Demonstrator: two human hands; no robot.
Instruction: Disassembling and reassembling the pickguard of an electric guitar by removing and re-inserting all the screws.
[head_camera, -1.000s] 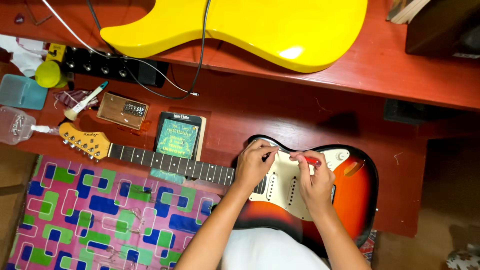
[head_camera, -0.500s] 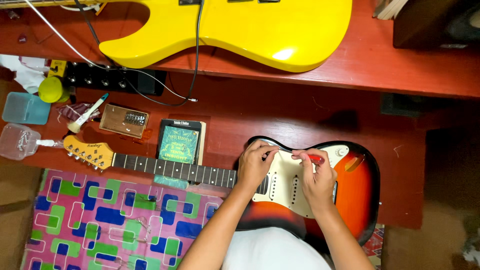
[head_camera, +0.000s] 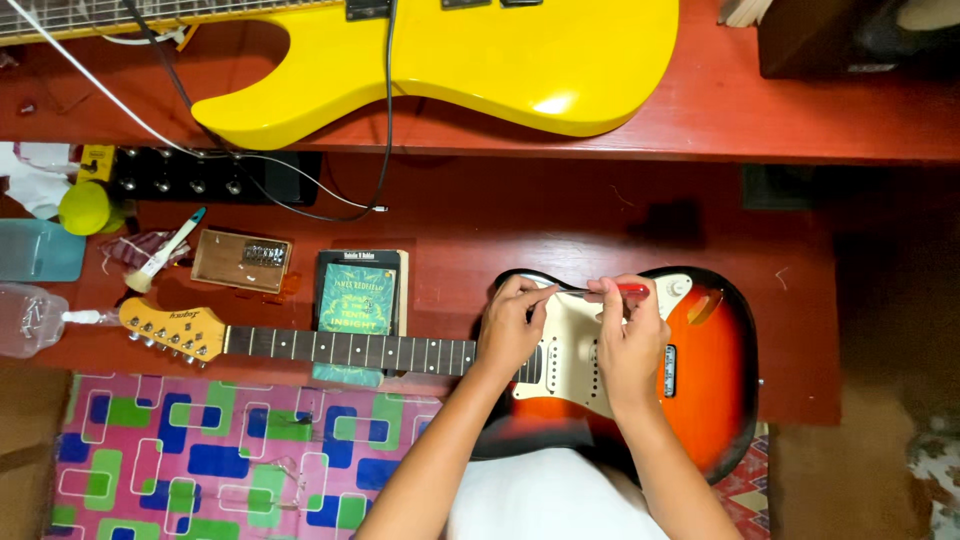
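A: Screwdriver (head_camera: 612, 292), red handle, thin shaft lying level across the white pickguard (head_camera: 565, 350) of the sunburst guitar (head_camera: 700, 370), lower right of centre in frame.

B: Hands?

A: Right hand (head_camera: 630, 340) closed around the red handle, fingers curled over it. Left hand (head_camera: 512, 325) just left of it, fingers pinched narrow at the shaft's tip end. Whether they hold a screw there, cannot tell; too small.

B: So the tool sits between the two hands.

A: Yes, spanning them, above the pickups and touching both hands. Tip points toward frame left, at the upper edge of the pickguard.

B: Risks?

A: My judgement: the tip could slip off a screw head and score the pickguard or the glossy body, since the shaft lies nearly flat instead of upright. The left fingertips are right at the tip, so a slip could jab them. A small screw could drop and roll off the red table (head_camera: 600, 210) onto the patterned mat (head_camera: 200, 460).

B: Guitar steady?

A: Neck (head_camera: 350, 350) runs left, propped on a green book (head_camera: 357, 298); body overhangs toward the person's lap. Hard pressure could rock it.

B: Around it?

A: Small wooden box (head_camera: 241, 260) and a brush (head_camera: 165, 252) left of the book, a yellow guitar (head_camera: 450, 60) across the top of frame, black cable (head_camera: 385, 120) trailing down from it.
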